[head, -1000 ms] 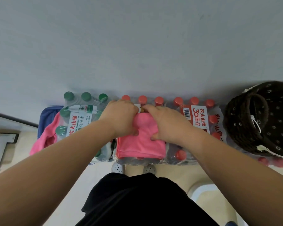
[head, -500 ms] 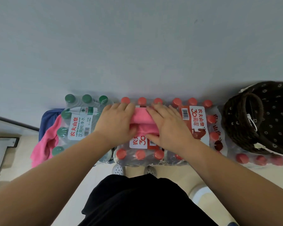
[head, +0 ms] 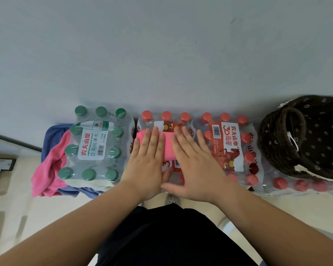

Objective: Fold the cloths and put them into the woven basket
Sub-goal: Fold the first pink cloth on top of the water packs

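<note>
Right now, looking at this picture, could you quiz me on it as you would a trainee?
1. True or false: the left hand and the right hand both press flat on the folded pink cloth.
2. Where is the woven basket? A) far left B) far right C) on the person's lap
3. Fill in: the loose cloths lie next to the bottle pack with ___ caps.
Key: 1 true; 2 B; 3 green.
</note>
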